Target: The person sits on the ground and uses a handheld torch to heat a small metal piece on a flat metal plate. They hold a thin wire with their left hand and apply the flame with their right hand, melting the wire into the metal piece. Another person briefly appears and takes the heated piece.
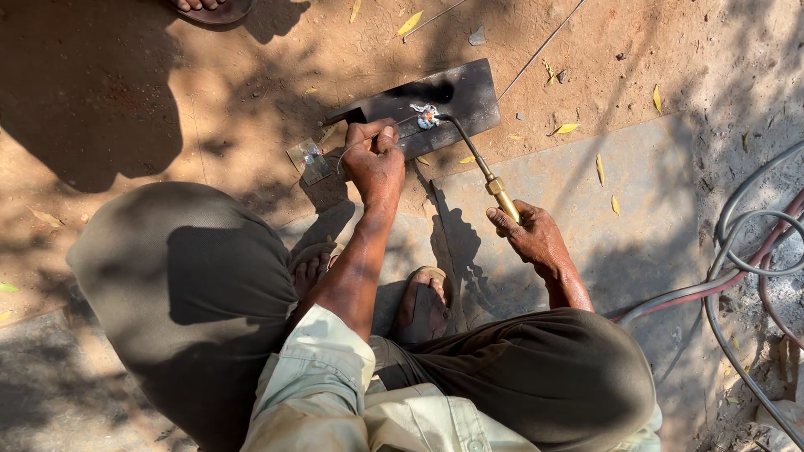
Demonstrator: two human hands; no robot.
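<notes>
I squat over a dark metal plate (444,96) lying on the dirt. My right hand (529,236) grips a brass-handled torch (490,178) whose thin neck reaches up to a small bright workpiece (426,115) on the plate. My left hand (374,156) is closed on a thin wire rod (400,125) that points toward that workpiece, resting at the plate's near edge.
A small shiny metal scrap (309,161) lies left of my left hand. Hoses (745,268) curl at the right on a grey slab (636,192). My sandalled feet (423,305) sit below. Another person's sandalled foot (205,8) shows at the top. Thin rods (540,46) lie on the dirt.
</notes>
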